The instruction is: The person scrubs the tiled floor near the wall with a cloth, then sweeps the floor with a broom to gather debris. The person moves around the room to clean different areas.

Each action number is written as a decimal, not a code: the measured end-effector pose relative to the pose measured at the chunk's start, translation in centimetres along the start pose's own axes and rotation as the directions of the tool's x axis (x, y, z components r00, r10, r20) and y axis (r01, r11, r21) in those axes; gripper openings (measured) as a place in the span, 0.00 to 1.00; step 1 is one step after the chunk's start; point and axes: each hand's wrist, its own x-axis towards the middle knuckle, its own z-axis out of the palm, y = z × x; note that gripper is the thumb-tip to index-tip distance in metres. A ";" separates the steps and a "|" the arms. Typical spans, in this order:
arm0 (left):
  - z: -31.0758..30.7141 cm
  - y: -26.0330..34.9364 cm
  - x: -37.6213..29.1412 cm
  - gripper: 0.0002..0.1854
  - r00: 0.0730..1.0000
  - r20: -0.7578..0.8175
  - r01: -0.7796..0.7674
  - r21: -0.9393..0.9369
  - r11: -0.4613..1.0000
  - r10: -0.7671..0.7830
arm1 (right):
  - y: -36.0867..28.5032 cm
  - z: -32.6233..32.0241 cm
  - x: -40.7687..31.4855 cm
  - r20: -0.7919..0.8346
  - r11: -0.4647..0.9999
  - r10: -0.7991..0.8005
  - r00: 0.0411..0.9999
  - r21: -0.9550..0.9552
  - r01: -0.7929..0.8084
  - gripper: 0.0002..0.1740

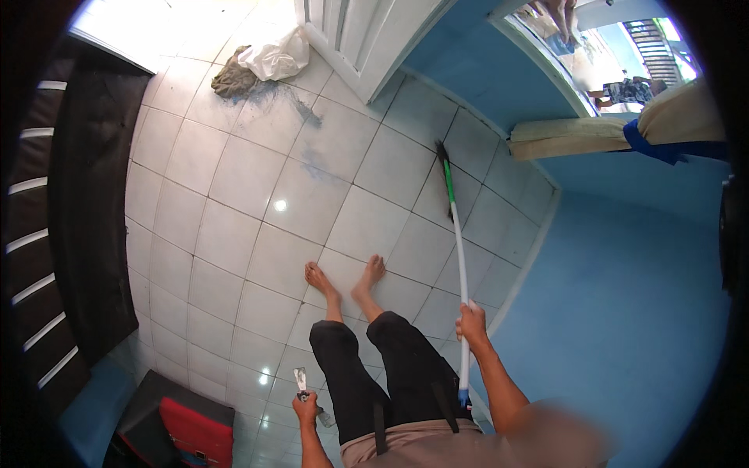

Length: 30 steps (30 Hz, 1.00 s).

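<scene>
My right hand (471,323) grips the white handle of a broom (460,251) on the right. The broom has a green socket and dark bristles, and its head rests on the white tiled floor (368,222) near the wall. At the lower left, my left hand (305,405) is closed around a putty knife (301,379), its metal blade pointing away from me. Another flat tool, partly hidden, shows beside that hand. Far ahead, a crumpled grey-brown cloth (233,76) and a white plastic bag (276,55) lie on the floor, with bluish dust smears around them.
An open white door (357,52) stands at the top. A blue wall (608,281) runs along the right, with a tied beige curtain (567,137) by a window. People show outside. A dark slatted seat (93,205) lines the left; a black-and-red item (196,430) sits lower left.
</scene>
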 end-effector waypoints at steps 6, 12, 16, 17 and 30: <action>0.5 0.0 1.1 0.05 0.996 0.012 0.085 0.033 0.996 -0.085 | -1.3 8.2 -1.3 0.152 0.951 0.220 0.964 0.188 -0.246 0.10; -2.0 3.6 4.8 0.05 0.997 0.068 0.035 -0.008 0.999 -0.034 | -8.5 20.4 -7.4 0.441 0.961 0.074 0.894 0.210 -0.182 0.10; -5.5 2.3 11.2 0.03 0.997 0.071 -0.021 -0.056 0.998 0.025 | -11.5 21.8 -8.7 0.510 0.969 0.028 0.860 0.197 -0.148 0.11; -6.4 2.6 12.7 0.03 0.997 0.069 -0.036 -0.055 0.998 0.040 | -11.6 21.2 -8.8 0.518 0.978 -0.008 0.855 0.181 -0.101 0.11; -7.7 2.9 13.3 0.03 0.990 0.109 0.084 0.017 0.996 -0.086 | 9.4 -9.3 -13.7 -0.075 0.585 0.020 0.997 -0.808 -0.073 0.22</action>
